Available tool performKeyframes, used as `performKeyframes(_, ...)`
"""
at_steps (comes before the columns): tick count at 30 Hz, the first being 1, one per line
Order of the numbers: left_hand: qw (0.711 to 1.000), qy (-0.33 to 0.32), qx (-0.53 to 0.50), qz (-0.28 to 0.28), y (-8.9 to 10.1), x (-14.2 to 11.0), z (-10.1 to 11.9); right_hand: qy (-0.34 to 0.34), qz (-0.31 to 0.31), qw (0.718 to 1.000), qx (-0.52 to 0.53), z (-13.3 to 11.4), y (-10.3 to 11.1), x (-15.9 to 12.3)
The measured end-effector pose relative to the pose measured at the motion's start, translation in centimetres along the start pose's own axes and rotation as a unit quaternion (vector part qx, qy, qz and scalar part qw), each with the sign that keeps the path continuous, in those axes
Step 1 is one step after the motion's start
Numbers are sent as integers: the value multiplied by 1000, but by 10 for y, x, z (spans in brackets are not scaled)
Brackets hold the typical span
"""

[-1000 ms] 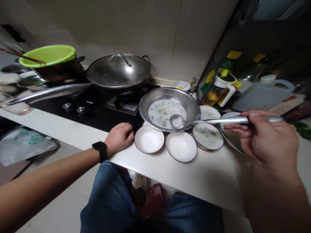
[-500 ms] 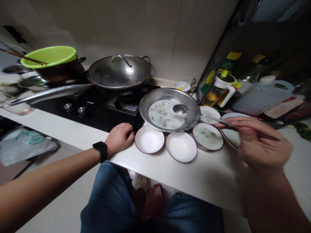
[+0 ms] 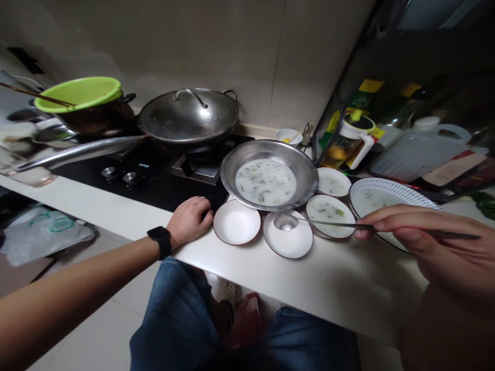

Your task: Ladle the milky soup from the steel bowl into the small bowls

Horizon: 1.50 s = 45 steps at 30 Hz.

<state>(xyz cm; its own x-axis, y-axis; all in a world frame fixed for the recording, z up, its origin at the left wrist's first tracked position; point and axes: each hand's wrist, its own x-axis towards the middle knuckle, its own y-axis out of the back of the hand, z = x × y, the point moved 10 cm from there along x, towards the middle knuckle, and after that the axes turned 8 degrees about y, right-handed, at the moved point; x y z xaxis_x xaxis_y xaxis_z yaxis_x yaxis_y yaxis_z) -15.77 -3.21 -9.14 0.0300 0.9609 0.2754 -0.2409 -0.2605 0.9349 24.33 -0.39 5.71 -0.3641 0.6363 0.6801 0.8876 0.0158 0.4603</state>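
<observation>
My right hand (image 3: 436,242) is closed round the dark handle of a metal ladle (image 3: 286,221). The ladle's bowl is over an empty-looking white bowl (image 3: 288,245) with a dark red rim; whether it holds liquid I cannot tell. Behind it stands a wide steel basin (image 3: 228,175) of milky soup with green bits. To the left is another white bowl (image 3: 236,222) that looks empty. Similar soup fills two small bowls (image 3: 350,226) on the right and a large ribbed bowl (image 3: 412,191), partly behind my hand. My left hand (image 3: 190,220), fingers curled, rests on the counter beside the left bowl.
A lidded wok (image 3: 189,118) sits on the black gas hob (image 3: 154,188). Further left are a pot with a green basin (image 3: 83,93) and chopsticks, and a long metal handle (image 3: 85,152). Bottles and an oil jug (image 3: 350,144) line the right side. A small dish (image 3: 289,136) stands behind the steel basin.
My right hand has brought the ladle from above the soup basin toward me and down, over the middle white bowl. My left hand has stayed in place.
</observation>
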Motion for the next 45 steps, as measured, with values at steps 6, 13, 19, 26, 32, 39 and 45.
performKeyframes(6,1000,3,3,-1,0,0,0,11,-99,995,-2,6,-10,5)
performKeyframes(13,1000,13,2,-16,-2,1,-1,-270,43,950,150,85,-9,-6)
performKeyframes(19,1000,11,3,-17,-2,1,0,-306,237,893,228,118,7,-4)
performKeyframes(26,1000,8,-6,-10,-3,1,0,-192,249,936,161,79,-11,18)
performKeyframes(32,1000,11,2,-9,-1,2,2,98,-38,989,-99,-11,-56,18)
performKeyframes(39,999,-15,32,-20,-7,2,5,65,201,918,-335,-19,35,-2)
performKeyframes(45,991,-63,102,-62,-20,8,11,-61,160,933,-317,36,36,2)
